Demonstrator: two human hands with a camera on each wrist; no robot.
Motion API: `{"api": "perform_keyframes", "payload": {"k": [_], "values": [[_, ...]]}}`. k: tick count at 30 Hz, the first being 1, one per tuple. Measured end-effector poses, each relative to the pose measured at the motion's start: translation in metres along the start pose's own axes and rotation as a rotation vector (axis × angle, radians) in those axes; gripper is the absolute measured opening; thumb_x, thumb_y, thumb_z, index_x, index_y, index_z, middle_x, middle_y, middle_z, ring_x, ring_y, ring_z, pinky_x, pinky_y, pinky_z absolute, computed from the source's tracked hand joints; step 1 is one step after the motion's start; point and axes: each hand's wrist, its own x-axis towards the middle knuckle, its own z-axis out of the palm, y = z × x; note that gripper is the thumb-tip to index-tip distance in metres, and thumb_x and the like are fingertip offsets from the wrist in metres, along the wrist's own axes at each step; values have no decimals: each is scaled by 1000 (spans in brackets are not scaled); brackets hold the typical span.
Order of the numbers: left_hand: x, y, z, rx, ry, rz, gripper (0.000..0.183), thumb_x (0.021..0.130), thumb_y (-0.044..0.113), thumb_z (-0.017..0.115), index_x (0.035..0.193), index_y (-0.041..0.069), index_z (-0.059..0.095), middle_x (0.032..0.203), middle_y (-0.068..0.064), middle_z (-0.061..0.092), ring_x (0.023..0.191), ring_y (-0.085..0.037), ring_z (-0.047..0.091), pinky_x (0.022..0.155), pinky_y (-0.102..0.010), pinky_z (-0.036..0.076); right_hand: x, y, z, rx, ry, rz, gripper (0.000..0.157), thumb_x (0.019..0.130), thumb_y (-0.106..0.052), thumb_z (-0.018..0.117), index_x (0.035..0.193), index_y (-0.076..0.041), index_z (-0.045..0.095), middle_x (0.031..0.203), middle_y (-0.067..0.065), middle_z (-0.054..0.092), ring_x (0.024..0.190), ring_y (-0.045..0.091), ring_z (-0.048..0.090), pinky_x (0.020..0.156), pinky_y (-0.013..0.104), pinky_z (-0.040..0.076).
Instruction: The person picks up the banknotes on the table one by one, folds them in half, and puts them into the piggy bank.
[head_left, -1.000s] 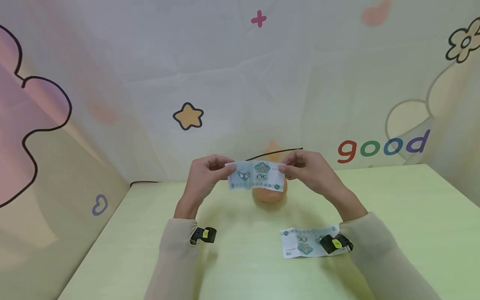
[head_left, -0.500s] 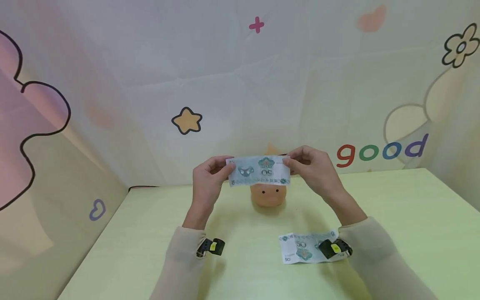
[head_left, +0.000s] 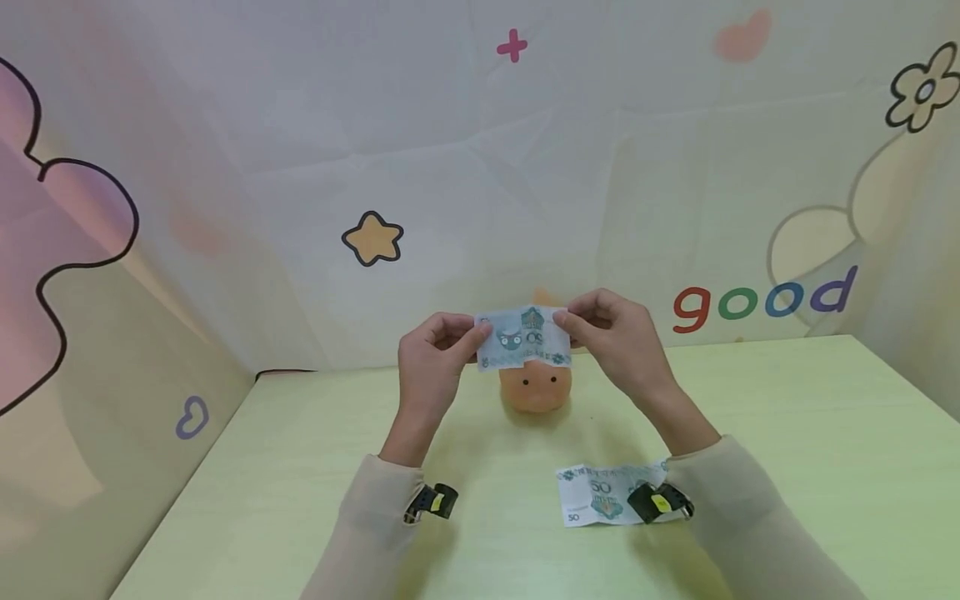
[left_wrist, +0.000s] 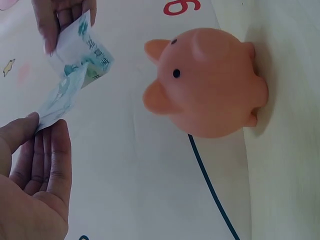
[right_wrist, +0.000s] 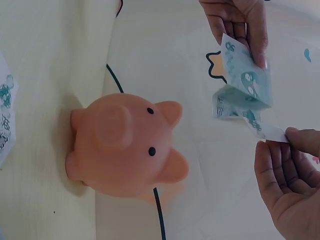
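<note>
A white and teal play banknote marked 50 [head_left: 513, 340] is held up between both hands, bent along a crease near its middle. My left hand [head_left: 435, 367] pinches one end between thumb and fingers; my right hand [head_left: 618, 346] pinches the other. In the left wrist view the banknote [left_wrist: 62, 97] shows its fold, with the two halves angled. Behind and below it stands an orange-pink piggy bank [head_left: 536, 387], its top covered by the note in the head view. Both wrist views show the piggy bank [right_wrist: 125, 145] whole, apart from the hands.
A second 50 banknote [head_left: 592, 504] lies creased on the pale green table [head_left: 300, 500], partly hidden under the right wrist's black camera strap [head_left: 660, 502]. A printed cloth backdrop [head_left: 450, 167] rises behind the table's far edge.
The banknote was stretched nearly flat half a second ago; now its ends are closer together and it bends at the middle. The left hand has moved right, the right hand slightly left.
</note>
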Motion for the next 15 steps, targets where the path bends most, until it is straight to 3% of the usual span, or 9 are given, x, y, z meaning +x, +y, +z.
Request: {"api": "perform_keyframes", "payload": {"k": [15], "values": [[-11,3,22,-15,-62,3,13,96,7,81,105,-2,76,95,-10,75,81,-18,71,76,-27,64,-4,-1,15,38,-11,-65,16,103,-11,73,109,3,71,106,15,75,95,29,73,82,21,60]]}}
